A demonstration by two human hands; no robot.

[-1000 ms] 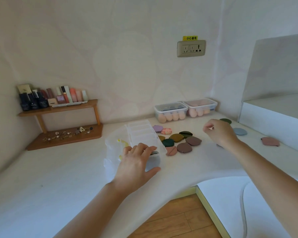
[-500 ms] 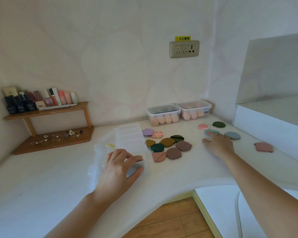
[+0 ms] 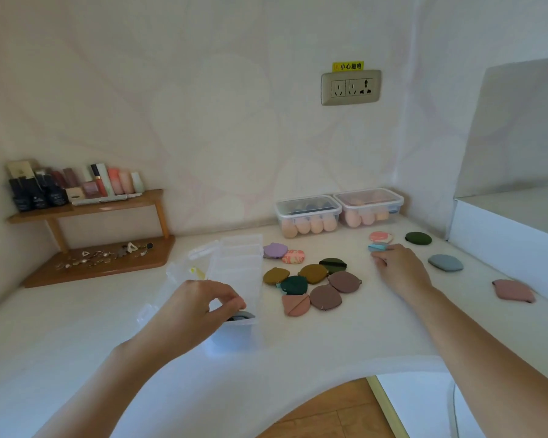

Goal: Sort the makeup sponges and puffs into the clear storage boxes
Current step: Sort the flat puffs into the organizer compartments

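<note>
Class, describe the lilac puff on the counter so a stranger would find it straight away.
Start at the clear divided box in the middle of the white counter. Just right of its far corner begins a cluster of flat puffs; the lilac puff is the cluster's far-left piece, beside a pink patterned puff. It is the only lilac one.

White counter [image 3: 345, 343] w/ puffs [image 3: 313, 273], clear boxes [image 3: 307, 213], wooden shelf [image 3: 108, 267].

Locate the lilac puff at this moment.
Head view, centre of the counter: the lilac puff lies between the compartment box and the pink patterned puff.
</note>
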